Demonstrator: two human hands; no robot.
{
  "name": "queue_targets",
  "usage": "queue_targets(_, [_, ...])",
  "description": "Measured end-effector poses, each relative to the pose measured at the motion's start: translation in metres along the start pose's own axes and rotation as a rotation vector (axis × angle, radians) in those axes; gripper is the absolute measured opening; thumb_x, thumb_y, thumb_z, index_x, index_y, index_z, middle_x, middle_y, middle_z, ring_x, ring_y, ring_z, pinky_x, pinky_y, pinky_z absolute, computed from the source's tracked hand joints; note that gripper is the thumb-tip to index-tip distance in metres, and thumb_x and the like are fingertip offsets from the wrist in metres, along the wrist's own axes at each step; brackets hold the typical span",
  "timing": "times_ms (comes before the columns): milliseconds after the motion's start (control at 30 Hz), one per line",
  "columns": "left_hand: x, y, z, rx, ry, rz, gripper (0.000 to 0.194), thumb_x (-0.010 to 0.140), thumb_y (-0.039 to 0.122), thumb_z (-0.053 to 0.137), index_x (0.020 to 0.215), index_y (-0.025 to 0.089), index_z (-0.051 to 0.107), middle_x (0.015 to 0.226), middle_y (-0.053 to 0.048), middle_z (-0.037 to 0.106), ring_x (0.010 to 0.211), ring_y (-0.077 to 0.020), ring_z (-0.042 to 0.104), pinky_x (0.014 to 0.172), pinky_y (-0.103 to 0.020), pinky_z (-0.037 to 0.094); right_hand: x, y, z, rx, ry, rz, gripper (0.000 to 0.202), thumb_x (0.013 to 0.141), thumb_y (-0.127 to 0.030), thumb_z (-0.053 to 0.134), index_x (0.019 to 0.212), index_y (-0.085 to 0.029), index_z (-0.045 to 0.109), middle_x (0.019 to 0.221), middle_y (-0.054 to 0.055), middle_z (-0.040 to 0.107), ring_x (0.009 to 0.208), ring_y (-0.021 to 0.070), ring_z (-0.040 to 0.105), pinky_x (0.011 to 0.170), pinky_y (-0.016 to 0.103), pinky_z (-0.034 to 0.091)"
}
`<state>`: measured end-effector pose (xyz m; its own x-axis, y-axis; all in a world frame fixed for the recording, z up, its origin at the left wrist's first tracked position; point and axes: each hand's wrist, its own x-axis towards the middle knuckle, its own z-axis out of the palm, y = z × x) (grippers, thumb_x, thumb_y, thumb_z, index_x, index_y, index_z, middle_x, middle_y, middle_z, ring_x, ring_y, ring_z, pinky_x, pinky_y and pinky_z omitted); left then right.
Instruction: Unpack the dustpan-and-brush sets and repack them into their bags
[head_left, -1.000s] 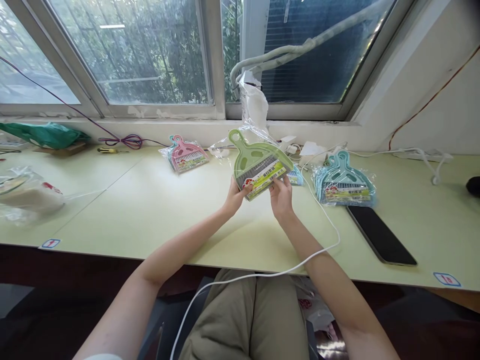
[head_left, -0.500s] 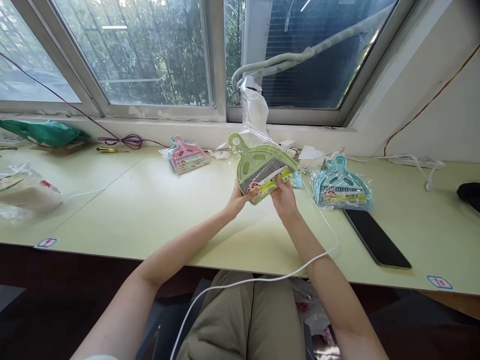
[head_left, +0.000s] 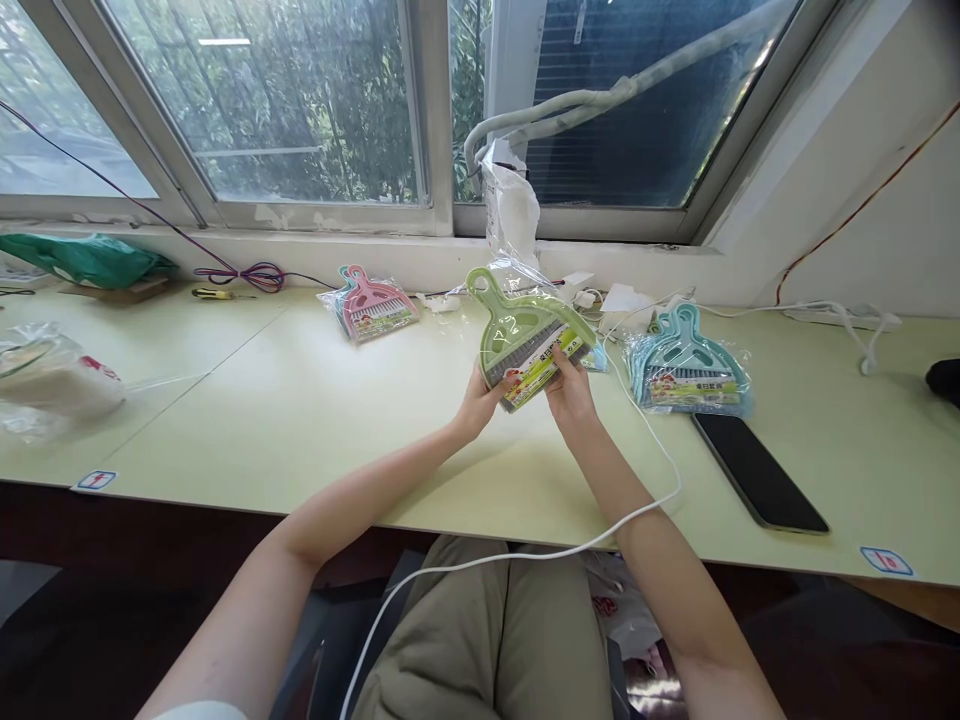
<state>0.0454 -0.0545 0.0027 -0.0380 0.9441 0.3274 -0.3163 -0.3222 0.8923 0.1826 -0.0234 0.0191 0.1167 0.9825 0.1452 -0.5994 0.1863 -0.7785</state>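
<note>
A green dustpan and brush set [head_left: 525,335] in clear plastic wrap is held tilted above the table, its handle up and to the left. My left hand [head_left: 478,405] grips its lower left corner, thumb on the front. On the lower right edge my right hand [head_left: 570,390] is closed, thumb against the printed label. Grey bristles show behind that label. To the right lie wrapped blue dustpan and brush sets [head_left: 686,360], and to the left wrapped pink ones [head_left: 375,308]. Part of a blue packet [head_left: 598,358] peeks out behind the green set.
A black phone [head_left: 759,472] lies at the right. A white cable [head_left: 637,515] crosses over my right forearm. At the left are a plastic bag [head_left: 56,385], a green bag [head_left: 82,262] and a screwdriver [head_left: 214,294]. White adapters and cords sit along the window wall.
The green dustpan and brush set has shifted slightly right and turned a little clockwise in both hands. The camera view has moved slightly. My grip stays the same.
</note>
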Motion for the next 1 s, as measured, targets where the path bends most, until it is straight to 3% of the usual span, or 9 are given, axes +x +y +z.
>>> queue_targets(167, [0.004,0.003,-0.003,-0.036,0.053,0.033,0.052,0.069,0.041,0.082,0.111,0.022,0.057,0.115,-0.004,0.066,0.114,-0.0240,0.060,0.103,-0.041,0.045,-0.003,-0.007,0.005,0.011,-0.167,0.065,0.031,0.070,-0.026,0.079,0.097,-0.024,0.066,0.106,0.001,0.074,0.113,0.0229,0.065,0.098,0.043,0.056])
queue_targets(300, [0.002,0.011,0.000,-0.026,0.017,0.035,0.055,0.068,0.042,0.083,0.113,0.022,0.058,0.118,-0.006,0.067,0.115,-0.0244,0.060,0.103,-0.041,0.046,-0.002,-0.007,0.004,-0.006,-0.156,0.083,0.023,0.071,-0.019,0.076,0.091,-0.023,0.066,0.102,0.002,0.075,0.115,0.0233,0.064,0.100,0.045,0.055])
queue_targets(433, [-0.007,0.013,0.005,-0.024,-0.105,-0.116,0.064,0.070,0.052,0.080,0.121,0.022,0.056,0.121,-0.010,0.068,0.105,-0.0272,0.068,0.095,-0.043,0.050,0.001,-0.006,-0.001,0.014,-0.115,0.031,0.019,0.071,-0.017,0.073,0.087,-0.023,0.066,0.100,0.002,0.075,0.112,0.0224,0.065,0.101,0.044,0.054])
queue_targets(533, [-0.011,0.009,0.004,0.044,-0.260,-0.258,0.066,0.076,0.063,0.070,0.125,0.022,0.055,0.117,-0.014,0.070,0.093,-0.0281,0.072,0.089,-0.045,0.050,0.002,-0.008,-0.003,0.038,-0.079,-0.005,0.020,0.071,-0.017,0.072,0.089,-0.024,0.066,0.100,0.001,0.075,0.110,0.0211,0.066,0.102,0.042,0.054])
queue_targets(633, [-0.010,0.003,0.000,0.057,-0.385,-0.291,0.067,0.076,0.069,0.065,0.125,0.023,0.060,0.123,-0.016,0.069,0.106,-0.0313,0.068,0.096,-0.049,0.046,0.002,-0.011,-0.002,0.047,-0.045,-0.031,0.024,0.073,-0.015,0.070,0.095,-0.024,0.065,0.107,0.001,0.073,0.113,0.0197,0.065,0.104,0.040,0.052])
queue_targets(700, [-0.005,0.001,-0.002,-0.014,-0.340,-0.243,0.068,0.075,0.069,0.067,0.125,0.024,0.061,0.129,-0.014,0.065,0.118,-0.0322,0.062,0.102,-0.049,0.043,0.000,-0.010,0.001,0.055,-0.033,-0.035,0.027,0.073,-0.014,0.069,0.098,-0.024,0.065,0.110,0.001,0.073,0.115,0.0192,0.064,0.105,0.040,0.051])
queue_targets(867, [0.007,0.003,-0.005,-0.118,0.024,-0.088,0.062,0.071,0.056,0.078,0.121,0.024,0.059,0.127,-0.007,0.065,0.125,-0.0293,0.057,0.104,-0.044,0.045,-0.007,0.000,0.007,0.061,-0.062,0.002,0.024,0.072,-0.016,0.071,0.095,-0.023,0.065,0.106,0.001,0.074,0.112,0.0197,0.065,0.105,0.041,0.050])
queue_targets(1000, [0.001,0.001,0.001,-0.107,0.096,-0.033,0.058,0.071,0.047,0.081,0.117,0.023,0.056,0.123,-0.006,0.066,0.125,-0.0260,0.056,0.107,-0.042,0.044,-0.007,0.006,0.006,0.051,-0.061,0.032,0.022,0.071,-0.016,0.071,0.091,-0.023,0.065,0.103,0.001,0.074,0.110,0.0204,0.066,0.103,0.042,0.052])
